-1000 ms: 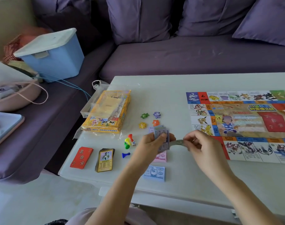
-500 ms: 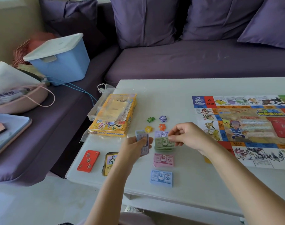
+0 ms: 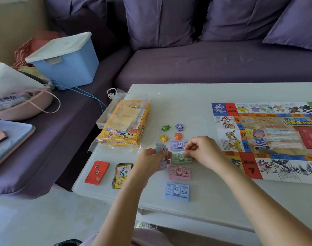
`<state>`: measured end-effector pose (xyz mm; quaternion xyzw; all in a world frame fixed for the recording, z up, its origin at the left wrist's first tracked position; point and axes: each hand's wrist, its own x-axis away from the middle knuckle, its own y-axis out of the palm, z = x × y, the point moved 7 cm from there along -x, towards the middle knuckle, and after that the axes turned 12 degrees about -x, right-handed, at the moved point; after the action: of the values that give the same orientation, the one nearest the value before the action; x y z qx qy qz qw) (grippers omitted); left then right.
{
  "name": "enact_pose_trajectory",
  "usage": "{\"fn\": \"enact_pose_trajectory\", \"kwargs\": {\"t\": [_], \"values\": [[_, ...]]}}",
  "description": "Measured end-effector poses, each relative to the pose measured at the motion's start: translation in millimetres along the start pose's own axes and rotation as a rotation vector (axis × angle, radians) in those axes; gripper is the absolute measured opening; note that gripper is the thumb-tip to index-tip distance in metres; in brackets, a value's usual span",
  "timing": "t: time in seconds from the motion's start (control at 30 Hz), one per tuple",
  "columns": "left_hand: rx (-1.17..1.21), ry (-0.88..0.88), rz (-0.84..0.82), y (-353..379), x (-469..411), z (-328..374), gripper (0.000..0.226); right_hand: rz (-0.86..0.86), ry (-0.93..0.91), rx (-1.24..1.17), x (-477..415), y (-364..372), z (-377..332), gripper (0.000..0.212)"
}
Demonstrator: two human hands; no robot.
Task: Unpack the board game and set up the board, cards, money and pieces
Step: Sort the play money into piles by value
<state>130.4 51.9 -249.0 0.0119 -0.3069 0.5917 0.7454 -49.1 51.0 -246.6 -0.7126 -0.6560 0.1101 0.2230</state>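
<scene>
My left hand (image 3: 149, 161) grips a small wad of play money (image 3: 162, 153) upright above the table. My right hand (image 3: 204, 151) pinches a green note at the top of the green money pile (image 3: 180, 158). A purple pile (image 3: 178, 145) lies behind it, a pink pile (image 3: 179, 172) and a blue pile (image 3: 176, 192) in front. The game board (image 3: 268, 139) lies unfolded at the right. Star tokens: green (image 3: 165, 128), purple (image 3: 179, 127), yellow (image 3: 163, 138), orange (image 3: 178, 136). A red card deck (image 3: 97, 172) and a yellow-faced card deck (image 3: 121, 174) lie at the left front.
The yellow game box (image 3: 124, 122) lies in clear wrapping near the white table's (image 3: 196, 96) left edge. A purple sofa (image 3: 213, 59) wraps round the back and left, carrying a blue lidded bin (image 3: 66, 61), a pink bag (image 3: 22, 105) and a tray (image 3: 11, 139).
My right hand carried a green note from the wad in my left hand over to the green pile and lowered it there. My left hand shifted a little left, hiding the small pawns.
</scene>
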Motion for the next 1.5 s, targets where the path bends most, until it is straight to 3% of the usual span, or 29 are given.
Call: {"fn": "enact_pose_trajectory", "kwargs": {"t": [0.43,0.67,0.83,0.97,1.07,1.17,1.23,1.37,1.5], "values": [[0.012,0.002,-0.008,0,2,2,0.022,0.124,-0.132,0.093,13,-15,-13,0.013],[0.04,-0.01,-0.005,-3,3,3,0.022,0.053,0.002,0.157,19,-12,0,0.007],[0.084,-0.025,-0.001,0,4,2,0.018,0.048,0.02,0.114,21,-7,2,0.025],[0.076,-0.011,0.022,-1,5,5,0.018,0.056,0.032,0.086,22,-7,3,0.026],[0.154,0.013,0.083,-9,5,5,0.02,0.106,-0.008,0.027,27,-13,-3,0.02],[0.41,0.033,0.034,-11,10,8,0.02,0.143,-0.07,-0.145,34,-18,-17,0.01],[0.521,0.045,-0.017,-7,15,10,0.018,0.111,-0.073,-0.26,41,-12,-27,0.019],[0.474,0.075,-0.067,4,22,11,0.012,0.067,-0.07,-0.337,50,7,-38,0.027],[0.465,0.127,-0.164,11,25,13,0.02,0.106,-0.066,-0.421,51,8,-38,0.014]]}}
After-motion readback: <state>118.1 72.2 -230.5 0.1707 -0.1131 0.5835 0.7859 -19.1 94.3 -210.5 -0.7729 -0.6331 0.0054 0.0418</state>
